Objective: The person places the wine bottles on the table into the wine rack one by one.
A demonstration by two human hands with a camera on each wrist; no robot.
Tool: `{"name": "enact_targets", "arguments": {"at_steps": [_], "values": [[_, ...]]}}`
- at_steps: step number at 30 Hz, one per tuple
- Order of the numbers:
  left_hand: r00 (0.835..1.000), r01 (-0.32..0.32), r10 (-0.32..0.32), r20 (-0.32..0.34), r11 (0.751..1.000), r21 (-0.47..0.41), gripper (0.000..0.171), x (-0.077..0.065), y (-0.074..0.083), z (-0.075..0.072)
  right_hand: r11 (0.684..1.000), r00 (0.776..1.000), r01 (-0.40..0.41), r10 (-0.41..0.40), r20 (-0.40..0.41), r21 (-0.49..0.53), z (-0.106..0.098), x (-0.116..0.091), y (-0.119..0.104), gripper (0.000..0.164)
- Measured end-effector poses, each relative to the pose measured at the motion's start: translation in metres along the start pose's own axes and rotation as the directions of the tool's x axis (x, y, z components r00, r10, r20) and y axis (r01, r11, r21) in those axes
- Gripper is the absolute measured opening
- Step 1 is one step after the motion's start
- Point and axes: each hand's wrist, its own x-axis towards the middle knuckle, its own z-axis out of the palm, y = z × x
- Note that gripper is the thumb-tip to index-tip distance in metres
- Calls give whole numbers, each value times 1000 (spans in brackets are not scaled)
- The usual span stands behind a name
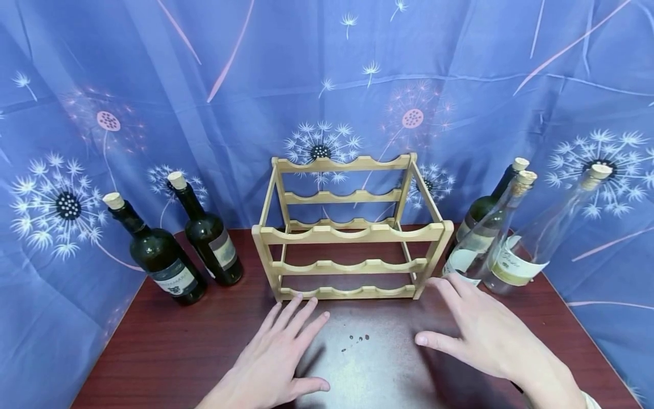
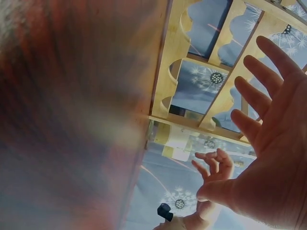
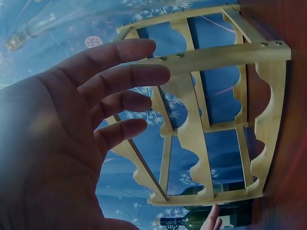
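Observation:
A pale wooden wine rack (image 1: 352, 233) with three scalloped levels stands on the table, no bottle in it. My left hand (image 1: 276, 355) is held over the table before the rack's left front, fingers spread and holding nothing. My right hand (image 1: 480, 329) hovers by the rack's right front corner, thumb apart from the fingers, also holding nothing. In the left wrist view the left palm (image 2: 283, 143) faces the rack. The right wrist view has the right hand's fingers (image 3: 129, 76) overlapping the rack's frame. Close beyond the right fingertips stands a clear corked bottle (image 1: 462, 260).
At the left stand two dark green corked wine bottles (image 1: 160, 250) (image 1: 214, 241). On the right, another clear bottle (image 1: 516, 261) and a dark green one (image 1: 482, 207) stand near the first. A blue dandelion-print curtain (image 1: 322, 57) hangs behind the dark red table (image 1: 153, 346). Several small dark spots (image 1: 360, 338) mark the tabletop.

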Motion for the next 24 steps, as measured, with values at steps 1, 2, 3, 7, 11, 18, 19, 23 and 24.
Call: {"name": "enact_targets", "arguments": {"at_steps": [1,2,3,7,11,18,19,23,24], "values": [[1000,-2,2,1,1000,0,99,0,0,0,1000,1000,-9,9,5,-1,-1,0,1,80],[1000,-4,4,2,1000,-1,99,0,-1,0,1000,1000,-16,16,10,-2,-2,0,2,79],[1000,-7,7,1,1000,-2,99,1,-1,0,1000,1000,-24,24,15,-2,-3,0,4,79],[1000,-8,8,-1,1000,-1,97,1,-1,-1,999,999,-35,35,10,-11,-8,1,9,76],[1000,-12,12,-3,1000,-9,94,1,-1,-2,998,997,-55,54,-49,-19,-12,1,17,73],[1000,-27,26,-12,998,-51,92,1,-1,-5,989,971,-148,146,-188,4,-20,5,35,64],[1000,-26,25,-14,998,-60,91,2,-1,-5,986,962,-168,168,-214,17,-20,5,37,62],[999,-24,20,-44,997,-77,90,2,-2,-7,971,903,-220,239,-357,95,-19,8,46,54],[998,-24,20,-55,997,-79,90,2,-2,-7,968,882,-224,251,-399,114,-18,9,48,53]]}}
